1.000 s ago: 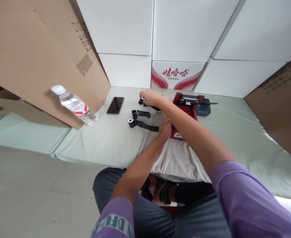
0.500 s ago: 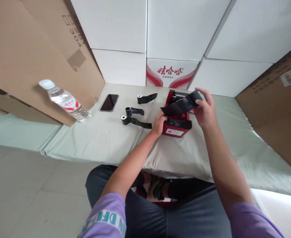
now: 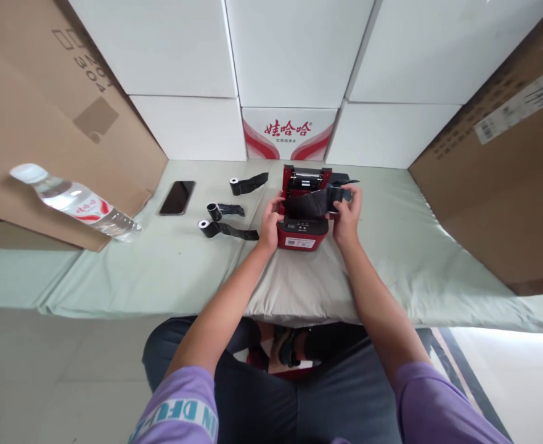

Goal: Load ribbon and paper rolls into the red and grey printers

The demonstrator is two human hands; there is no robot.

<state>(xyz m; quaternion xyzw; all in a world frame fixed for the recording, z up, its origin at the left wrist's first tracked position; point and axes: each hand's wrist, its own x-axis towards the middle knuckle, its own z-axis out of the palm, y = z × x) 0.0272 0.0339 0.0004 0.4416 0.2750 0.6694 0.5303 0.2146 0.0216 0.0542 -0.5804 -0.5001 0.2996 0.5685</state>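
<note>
Black ribbon (image 3: pixel 310 203) in right fingers (image 3: pixel 356 197) over printer (image 3: pixel 302 235)

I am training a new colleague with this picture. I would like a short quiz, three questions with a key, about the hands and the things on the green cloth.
1. Count: how many black rolls lie on the green cloth to the left of the red machine?

2. True or false: the phone lies between the bottle and those rolls.

3. Choose: what does the right hand hold?
a) the bottle
b) a black roll with its strip unwound over the machine
c) the phone

Key: 1: three; 2: true; 3: b.
</note>
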